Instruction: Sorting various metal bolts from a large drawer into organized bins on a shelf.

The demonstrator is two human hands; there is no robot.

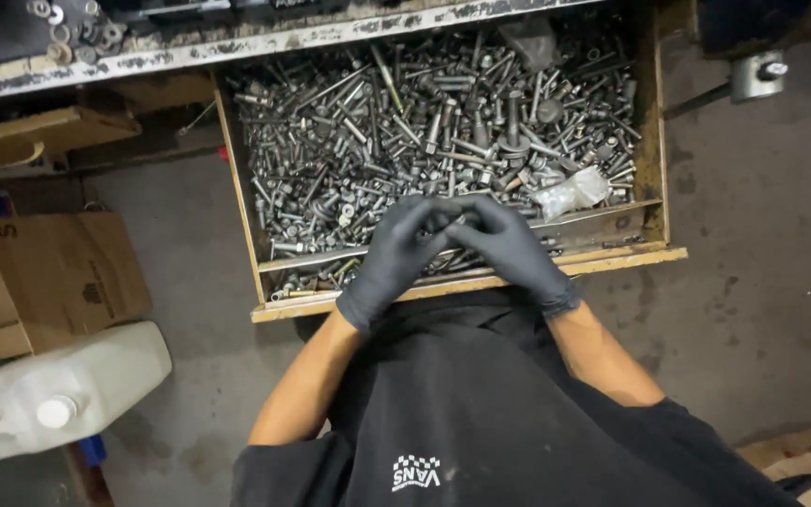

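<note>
Both gloved hands, left hand (394,255) and right hand (511,246), meet fingertip-to-fingertip over the drawer (654,141).

A single view, from a camera worn on the person's head, looks almost straight down along the black-shirted chest to the grey concrete floor (762,282). The top of the picture points away from the body, toward the scuffed edge of the worktop (237,42). The open wooden drawer heaped with grey steel bolts (443,131) fills the upper middle, at arm's length. The black-gloved left hand (391,258) and right hand (513,246) sit near the centre. No second view overlaps it.
</note>
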